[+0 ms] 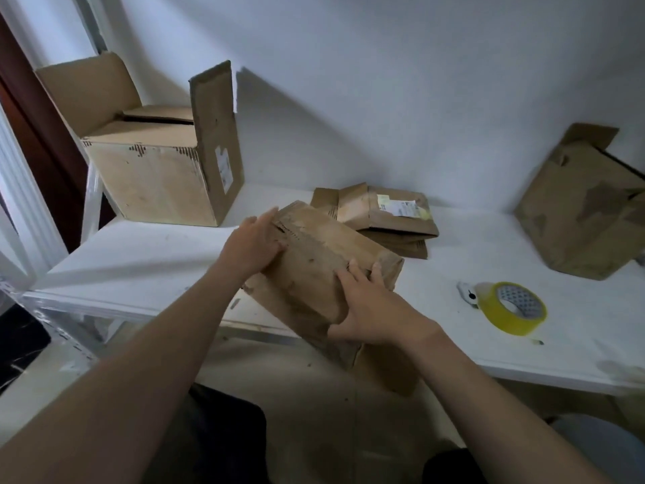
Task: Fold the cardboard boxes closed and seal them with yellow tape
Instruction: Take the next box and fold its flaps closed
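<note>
Both left hand and right hand hold cardboard box angled far-left.

Catalogue of what sits before you:
- One white table, top scuffed and speckled.
- Behind it, a plain white wall.
- Far left, a dark brown door beside white frame moulding.
- On the table's right half, one small white-and-grey item, possibly a cutter; too blurred to confirm.
</note>
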The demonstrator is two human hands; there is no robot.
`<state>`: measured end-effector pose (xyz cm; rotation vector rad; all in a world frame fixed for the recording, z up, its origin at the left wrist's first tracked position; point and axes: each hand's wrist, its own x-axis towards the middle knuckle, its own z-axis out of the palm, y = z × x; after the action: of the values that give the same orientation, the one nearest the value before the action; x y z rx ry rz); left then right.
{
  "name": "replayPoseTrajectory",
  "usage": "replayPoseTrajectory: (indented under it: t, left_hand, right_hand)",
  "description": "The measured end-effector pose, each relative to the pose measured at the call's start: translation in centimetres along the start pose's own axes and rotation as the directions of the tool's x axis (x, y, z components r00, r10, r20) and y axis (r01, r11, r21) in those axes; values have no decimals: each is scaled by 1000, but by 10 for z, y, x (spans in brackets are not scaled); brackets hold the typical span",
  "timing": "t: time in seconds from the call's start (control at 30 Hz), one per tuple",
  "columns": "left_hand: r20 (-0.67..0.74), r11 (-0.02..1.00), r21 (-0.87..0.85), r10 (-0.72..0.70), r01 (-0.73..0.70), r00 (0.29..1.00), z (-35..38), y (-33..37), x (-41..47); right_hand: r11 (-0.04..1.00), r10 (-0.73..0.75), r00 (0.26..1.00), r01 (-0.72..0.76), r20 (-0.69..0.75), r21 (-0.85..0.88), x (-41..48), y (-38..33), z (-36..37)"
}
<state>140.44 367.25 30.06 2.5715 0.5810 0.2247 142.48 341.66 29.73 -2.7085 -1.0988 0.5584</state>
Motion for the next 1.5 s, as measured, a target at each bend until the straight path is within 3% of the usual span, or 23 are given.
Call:
replayPoseTrajectory:
  t: [0.1, 0.2, 0.43, 0.93, 1.33, 1.4, 1.5]
  left_hand:
    - [23, 999, 17, -28, 27, 999, 21, -5, -11]
    - [-8, 998, 28, -53, 53, 999, 36, -5, -23]
    - [119, 996, -43, -71, 77, 990, 55, 15, -32]
    - [81, 994, -29, 105, -103, 991, 53, 26, -8]
    - [243, 982, -23, 186, -186, 952, 45, 30, 3]
    - [300, 980, 65, 158, -186, 941, 41, 34, 3]
    - [295, 908, 347, 132, -235, 946, 38, 50, 2]
  right_hand:
    - [997, -5, 1000, 6, 12, -72, 0, 28, -14]
    - [990, 29, 997, -38, -67, -134, 4, 56, -21]
    - [995, 102, 988, -101, -118, 16, 2, 92, -25]
    - [993, 102, 982, -92, -159, 67, 6, 99, -23]
    - [992, 115, 981, -121, -154, -29, 10, 98, -19]
    - [992, 124, 980, -128, -155, -16, 11, 98, -18]
    - [992, 128, 980, -128, -155, 10, 12, 98, -16]
